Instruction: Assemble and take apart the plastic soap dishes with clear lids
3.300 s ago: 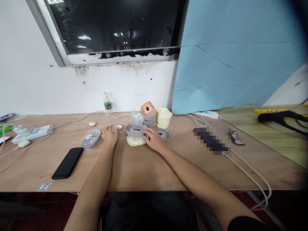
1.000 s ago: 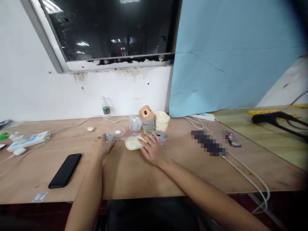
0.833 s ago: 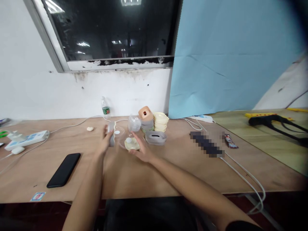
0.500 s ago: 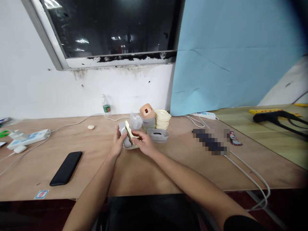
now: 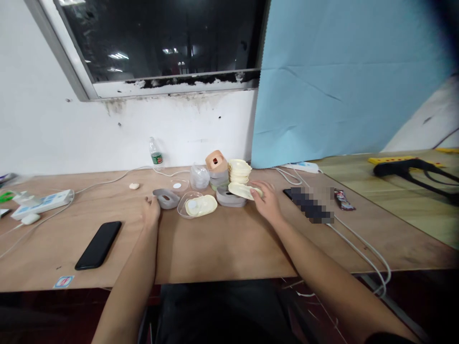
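Observation:
My left hand (image 5: 150,210) is at the left end of a grey oval plastic shell (image 5: 167,199), its fingers curled against the shell's edge and partly hidden. In my right hand (image 5: 266,200) a cream oval plastic lid (image 5: 241,191) is pinched between thumb and fingers, tilted above a second grey shell with a slot (image 5: 229,198). Between my hands lie a clear plastic cover (image 5: 181,210) and a flat cream oval piece (image 5: 206,205), which overlap. A stack of cream lids (image 5: 239,168) stands just behind the held one.
Orange and grey shells (image 5: 217,162) are stacked beside nested clear covers (image 5: 199,177). Farther back stands a bottle (image 5: 156,155). A black phone (image 5: 98,245) and a power strip (image 5: 46,204) are at left; a pixelated dark object (image 5: 311,205) and white cables lie at right.
My hands have moved apart, the left one leftward with the grey shell, the right one rightward with the cream lid. The clear cover and flat cream piece between them have come into view.

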The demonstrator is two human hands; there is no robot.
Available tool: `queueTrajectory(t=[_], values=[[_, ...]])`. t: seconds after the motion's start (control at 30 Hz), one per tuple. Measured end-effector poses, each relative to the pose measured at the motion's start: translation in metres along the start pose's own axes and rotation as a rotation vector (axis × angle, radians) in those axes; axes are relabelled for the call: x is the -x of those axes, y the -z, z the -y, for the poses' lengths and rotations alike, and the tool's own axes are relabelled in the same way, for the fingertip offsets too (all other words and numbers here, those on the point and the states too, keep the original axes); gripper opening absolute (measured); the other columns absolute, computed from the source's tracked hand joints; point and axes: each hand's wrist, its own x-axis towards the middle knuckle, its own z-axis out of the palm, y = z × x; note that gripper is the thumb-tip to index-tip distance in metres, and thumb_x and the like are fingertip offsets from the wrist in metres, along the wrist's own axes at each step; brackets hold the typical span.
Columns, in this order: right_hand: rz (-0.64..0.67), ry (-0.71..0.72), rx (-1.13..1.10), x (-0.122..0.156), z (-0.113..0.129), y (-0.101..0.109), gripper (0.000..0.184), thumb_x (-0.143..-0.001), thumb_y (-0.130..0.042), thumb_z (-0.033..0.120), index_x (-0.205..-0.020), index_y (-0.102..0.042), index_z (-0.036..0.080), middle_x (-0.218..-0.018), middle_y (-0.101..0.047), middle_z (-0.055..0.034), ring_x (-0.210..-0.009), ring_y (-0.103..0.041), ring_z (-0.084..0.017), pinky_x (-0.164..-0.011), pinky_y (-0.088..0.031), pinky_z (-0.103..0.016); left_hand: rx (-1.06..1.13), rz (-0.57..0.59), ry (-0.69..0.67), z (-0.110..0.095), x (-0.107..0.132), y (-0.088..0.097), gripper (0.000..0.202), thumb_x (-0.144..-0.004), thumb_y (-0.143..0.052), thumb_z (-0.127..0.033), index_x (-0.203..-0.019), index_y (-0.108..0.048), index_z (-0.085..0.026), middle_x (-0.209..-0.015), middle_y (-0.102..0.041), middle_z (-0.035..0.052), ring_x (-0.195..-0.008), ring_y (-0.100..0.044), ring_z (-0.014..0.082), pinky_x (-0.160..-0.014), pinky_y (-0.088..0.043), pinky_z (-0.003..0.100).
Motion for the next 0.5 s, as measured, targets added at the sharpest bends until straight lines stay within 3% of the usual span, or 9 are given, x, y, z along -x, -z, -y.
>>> queueTrajectory(t=[0.1, 0.17, 0.23, 0.33, 0.4, 0.5], values=[[0.018, -0.007, 0.103, 0.005, -0.013, 0.006, 0.039, -0.091, -0.047, 0.042, -0.118, -0.058, 0.018, -0.12, -0.061, -0.0125, -0.114, -0.052, -0.028, -0.099, -0.037, -0.043, -0.099, -0.155, 0.08, -0.005, 0.011, 0.004, 0.064, -0.087, -0.047, -0.047, -0.138, -0.034, -0.011, -0.136, -0.048, 0.0219, -0.131, -0.038, 0.0372, -0.106, -0.025, 0.057], [0.062, 0.002, 0.179, 0.008, -0.019, 0.007, 0.047, -0.088, -0.05, 0.047, -0.123, -0.055, 0.017, -0.126, -0.057, -0.0134, -0.119, -0.048, -0.029, -0.101, -0.035, -0.044, -0.149, -0.189, -0.057, -0.016, 0.027, 0.002, 0.061, -0.088, -0.045, -0.048, -0.139, -0.036, -0.017, -0.143, -0.042, 0.0166, -0.134, -0.033, 0.0329, -0.11, -0.021, 0.052], [0.113, 0.019, 0.257, 0.011, -0.02, 0.005, 0.055, -0.085, -0.054, 0.052, -0.127, -0.053, 0.017, -0.132, -0.053, -0.0137, -0.124, -0.043, -0.031, -0.103, -0.032, -0.046, -0.238, -0.098, -0.382, -0.03, 0.047, -0.004, 0.056, -0.088, -0.046, -0.049, -0.136, -0.043, -0.02, -0.145, -0.038, 0.0146, -0.133, -0.034, 0.031, -0.109, -0.024, 0.048], [0.211, 0.084, 0.33, 0.016, -0.015, -0.004, 0.059, -0.082, -0.057, 0.055, -0.129, -0.053, 0.02, -0.137, -0.049, -0.0127, -0.129, -0.036, -0.033, -0.105, -0.027, -0.049, -0.399, 0.182, -0.868, -0.045, 0.072, -0.021, 0.054, -0.081, -0.057, -0.053, -0.127, -0.054, -0.025, -0.147, -0.037, 0.0122, -0.136, -0.029, 0.0344, -0.11, -0.019, 0.051], [0.272, 0.119, 0.341, 0.019, -0.012, -0.011, 0.057, -0.082, -0.057, 0.055, -0.128, -0.054, 0.023, -0.139, -0.048, -0.0117, -0.13, -0.036, -0.033, -0.105, -0.026, -0.05, -0.473, 0.292, -1.031, -0.047, 0.08, -0.032, 0.05, -0.079, -0.061, -0.05, -0.123, -0.058, -0.026, -0.144, -0.042, 0.0125, -0.134, -0.033, 0.0344, -0.11, -0.017, 0.052], [0.323, 0.084, 0.339, 0.022, -0.018, -0.017, 0.055, -0.082, -0.058, 0.052, -0.129, -0.054, 0.023, -0.136, -0.05, -0.0117, -0.128, -0.039, -0.033, -0.103, -0.028, -0.051, -0.547, 0.304, -1.047, -0.042, 0.077, -0.04, 0.038, -0.085, -0.057, -0.04, -0.119, -0.062, -0.025, -0.136, -0.05, 0.0129, -0.126, -0.041, 0.0321, -0.109, -0.019, 0.051]])
